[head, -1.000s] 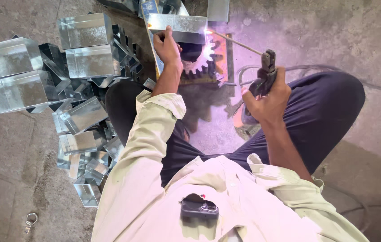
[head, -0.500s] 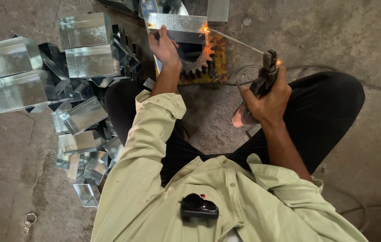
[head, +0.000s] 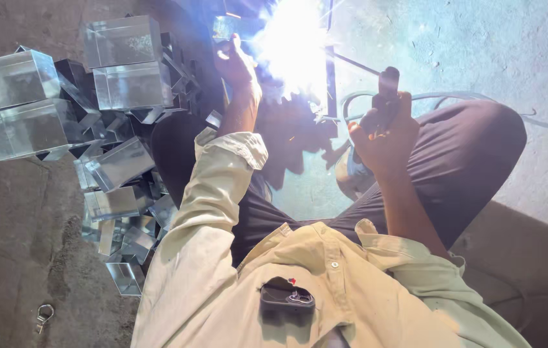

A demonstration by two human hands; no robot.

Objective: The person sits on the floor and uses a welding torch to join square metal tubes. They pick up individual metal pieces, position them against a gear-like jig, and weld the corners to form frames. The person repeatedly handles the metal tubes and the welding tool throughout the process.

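Note:
My right hand [head: 382,132] is closed around a dark welding electrode holder [head: 387,90], and its thin rod [head: 355,62] runs up-left into a blinding white arc [head: 290,42]. My left hand [head: 238,64] grips the edge of a shiny sheet-metal piece [head: 232,27] right beside the arc. The glare hides the joint and most of the workpiece. A toothed gear shape [head: 290,106] shows in silhouette below the arc. I sit on the floor with my knees apart, in a pale shirt and dark trousers.
Several folded sheet-metal boxes [head: 122,42] and offcuts [head: 119,206] are heaped on the concrete floor to my left. A cable [head: 545,122] trails off to the right. Small metal clips [head: 43,314] lie at lower left. A dark clip-on device [head: 287,299] sits on my shirt.
The arc has flared from a small orange spark into a large white glare washing out the workpiece. Both hands hold nearly the same positions.

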